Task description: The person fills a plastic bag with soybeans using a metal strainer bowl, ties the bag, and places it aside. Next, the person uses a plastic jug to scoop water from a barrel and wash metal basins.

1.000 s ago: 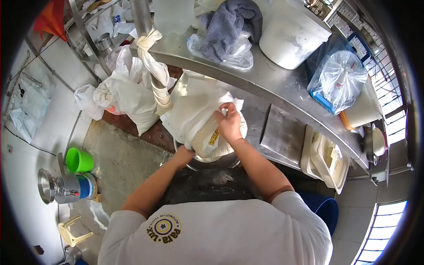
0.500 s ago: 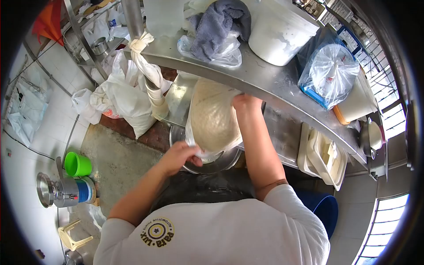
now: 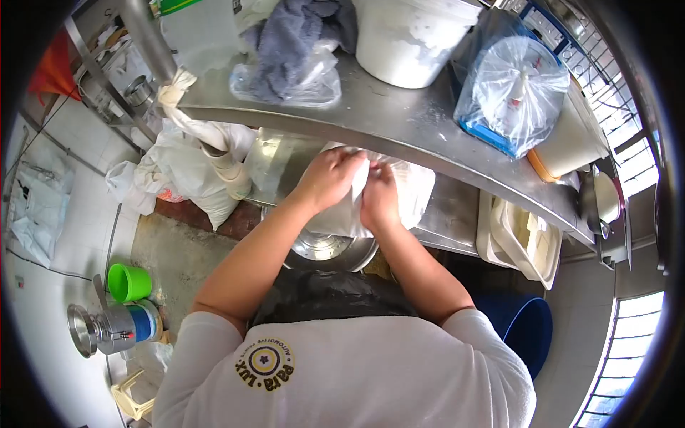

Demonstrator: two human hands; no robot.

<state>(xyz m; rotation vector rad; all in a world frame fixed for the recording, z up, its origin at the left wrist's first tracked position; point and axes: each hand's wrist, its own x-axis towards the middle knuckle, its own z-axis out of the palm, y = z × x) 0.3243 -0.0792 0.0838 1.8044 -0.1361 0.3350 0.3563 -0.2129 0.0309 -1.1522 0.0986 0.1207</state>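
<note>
A whitish plastic bag (image 3: 415, 191) rests on the lower metal shelf, under the upper shelf's edge. My left hand (image 3: 331, 178) is closed on the gathered plastic. Close beside it, my right hand (image 3: 380, 197) is closed on the same bag, the two hands almost touching at the bunched part. The bag's far side and its contents are mostly hidden by my hands and the shelf. Below my wrists stands a shiny metal bowl (image 3: 330, 250), its inside visible in part.
The upper shelf (image 3: 399, 118) holds a grey towel (image 3: 303, 43), a white bucket (image 3: 410, 43) and a plastic-wrapped item (image 3: 517, 100). Cream trays (image 3: 521, 246) stand at right. White sacks (image 3: 196, 175), a green bucket (image 3: 130, 282) and a blue barrel (image 3: 524, 328) surround the workspace.
The bag, tilted over the bowl with beige contents showing, has moved right onto the lower shelf. Both hands have come together on its bunched plastic. The camera view has shifted.
</note>
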